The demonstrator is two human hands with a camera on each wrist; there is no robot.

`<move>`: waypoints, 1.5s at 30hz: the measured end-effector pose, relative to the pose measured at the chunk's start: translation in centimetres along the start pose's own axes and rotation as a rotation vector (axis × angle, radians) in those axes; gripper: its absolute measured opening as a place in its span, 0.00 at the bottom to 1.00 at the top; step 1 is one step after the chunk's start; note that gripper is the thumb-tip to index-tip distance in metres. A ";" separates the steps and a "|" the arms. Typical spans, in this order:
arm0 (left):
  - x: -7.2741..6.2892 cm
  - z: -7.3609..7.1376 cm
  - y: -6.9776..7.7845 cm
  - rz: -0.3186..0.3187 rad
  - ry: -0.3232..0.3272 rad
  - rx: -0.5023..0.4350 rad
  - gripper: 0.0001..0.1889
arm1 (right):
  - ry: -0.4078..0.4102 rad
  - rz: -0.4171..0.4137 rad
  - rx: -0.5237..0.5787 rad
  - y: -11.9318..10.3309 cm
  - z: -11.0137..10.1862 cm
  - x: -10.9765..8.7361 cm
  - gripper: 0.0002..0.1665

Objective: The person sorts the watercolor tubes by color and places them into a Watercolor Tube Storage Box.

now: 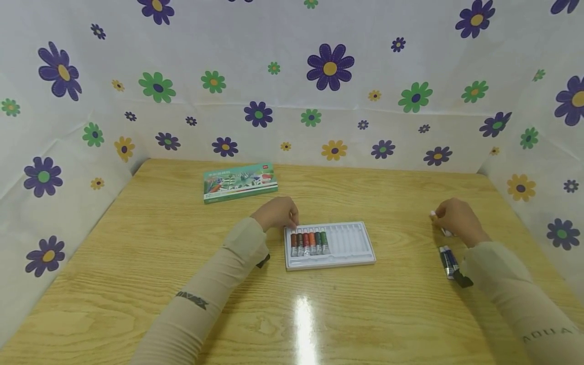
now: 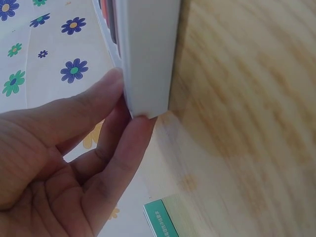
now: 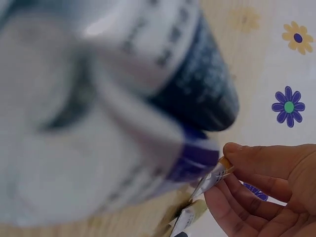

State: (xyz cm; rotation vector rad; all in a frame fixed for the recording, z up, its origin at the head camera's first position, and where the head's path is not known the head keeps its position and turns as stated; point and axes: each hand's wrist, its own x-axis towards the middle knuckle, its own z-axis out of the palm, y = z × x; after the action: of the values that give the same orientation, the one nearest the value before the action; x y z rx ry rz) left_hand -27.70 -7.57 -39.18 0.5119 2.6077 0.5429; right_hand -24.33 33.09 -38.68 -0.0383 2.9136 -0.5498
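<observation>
A white paint tray (image 1: 330, 260) lies mid-table, with several paint tubes (image 1: 306, 243) in brown, red, orange and green lined up in its left half. The slots on its right side hold no tubes. My left hand (image 1: 277, 213) pinches the tray's far left corner between thumb and finger, clear in the left wrist view at the tray's white side wall (image 2: 150, 54). To the right, my right hand (image 1: 458, 219) pinches a paint tube with a yellow-orange band (image 3: 213, 178). Under that hand lies another tube (image 3: 187, 216), partly hidden.
Two dark-banded tubes (image 1: 449, 262) lie together near the right wrist; they loom blurred in the right wrist view, one blue (image 3: 202, 84), one purple (image 3: 195, 155). A green paint box (image 1: 240, 182) lies at the back left. Flowered cloth (image 1: 292, 91) stands behind the wooden table.
</observation>
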 end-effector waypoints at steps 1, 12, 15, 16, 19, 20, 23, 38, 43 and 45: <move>0.0 0.0 0.0 0.001 0.000 0.002 0.04 | 0.013 -0.006 0.005 -0.1 0.0 0.0 0.16; -0.1 0.0 0.0 0.004 -0.004 0.007 0.04 | 0.182 -0.149 0.029 -3.7 -0.3 -0.3 0.13; -0.1 0.0 0.0 -0.001 -0.006 0.011 0.04 | 0.199 -0.181 0.070 -5.4 -0.2 -0.6 0.12; -0.1 0.0 0.0 -0.002 -0.007 0.011 0.04 | 0.201 -0.194 0.083 -6.0 -0.1 -0.8 0.12; -0.1 0.0 0.0 -0.003 -0.007 0.017 0.04 | 0.206 -0.220 0.114 -7.9 0.2 -1.1 0.12; -0.1 0.0 0.0 -0.003 -0.006 0.018 0.04 | 0.205 -0.228 0.121 -8.5 0.4 -1.2 0.12; 0.0 -0.1 0.0 -0.005 -0.006 0.017 0.04 | 0.185 -0.243 0.150 -10.2 0.9 -1.4 0.14; -0.1 -0.1 0.1 -0.004 -0.005 0.014 0.03 | -0.044 -0.238 0.308 -16.6 5.4 -1.2 0.16; -0.1 -0.1 0.2 -0.005 -0.006 0.017 0.03 | -0.084 -0.190 0.312 -17.5 6.7 -1.0 0.17; -0.1 -0.1 0.2 -0.006 -0.006 0.018 0.03 | -0.102 -0.176 0.324 -17.7 7.2 -0.9 0.18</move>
State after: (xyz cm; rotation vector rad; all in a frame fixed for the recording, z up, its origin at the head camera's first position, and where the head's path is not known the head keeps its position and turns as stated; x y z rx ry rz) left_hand -27.57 -7.48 -38.93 0.5109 2.6095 0.5162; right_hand -22.32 14.03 -38.65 -0.2723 2.7021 -1.0093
